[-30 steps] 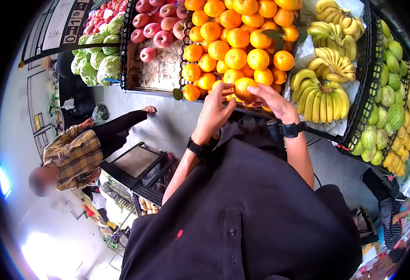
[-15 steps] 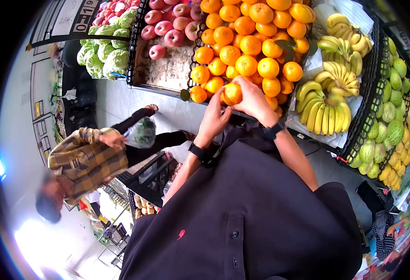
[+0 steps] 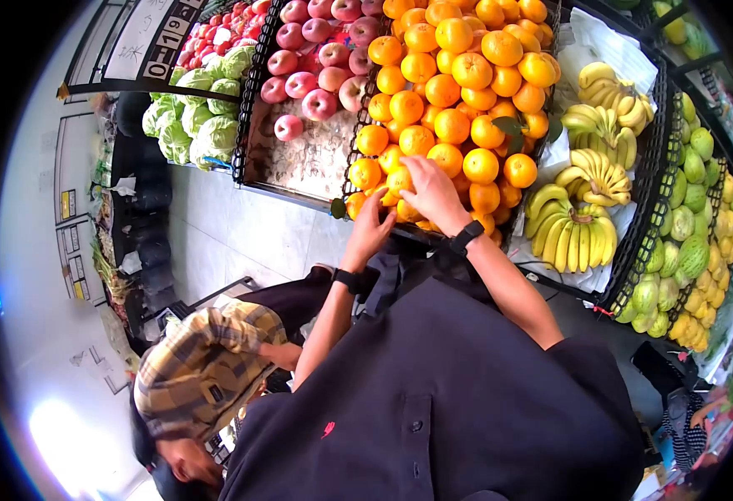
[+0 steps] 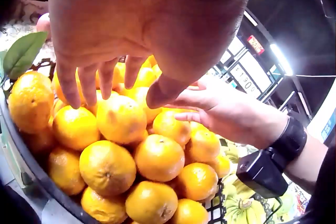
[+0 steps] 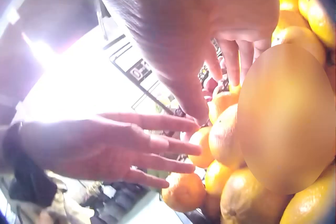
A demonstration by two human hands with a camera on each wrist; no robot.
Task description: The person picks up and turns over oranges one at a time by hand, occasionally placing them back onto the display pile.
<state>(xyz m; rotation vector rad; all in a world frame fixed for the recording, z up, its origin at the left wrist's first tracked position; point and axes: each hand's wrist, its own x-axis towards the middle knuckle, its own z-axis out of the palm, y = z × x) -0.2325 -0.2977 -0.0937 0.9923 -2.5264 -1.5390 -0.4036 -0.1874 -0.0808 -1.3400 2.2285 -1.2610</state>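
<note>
Filling one dark-rimmed crate [image 4: 31, 175], dozens of oranges [image 3: 451, 125] lie heaped, and right over them, both released, fingers loose, go my left hand [image 3: 369, 230] and right hand [image 3: 435, 199]; one green leaf [image 4: 25, 55] beside the nearest fruit.

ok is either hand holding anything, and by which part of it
The left hand holds nothing. The fingers of the right hand are at an orange, but whether they grip it or only touch it cannot be told.
</note>
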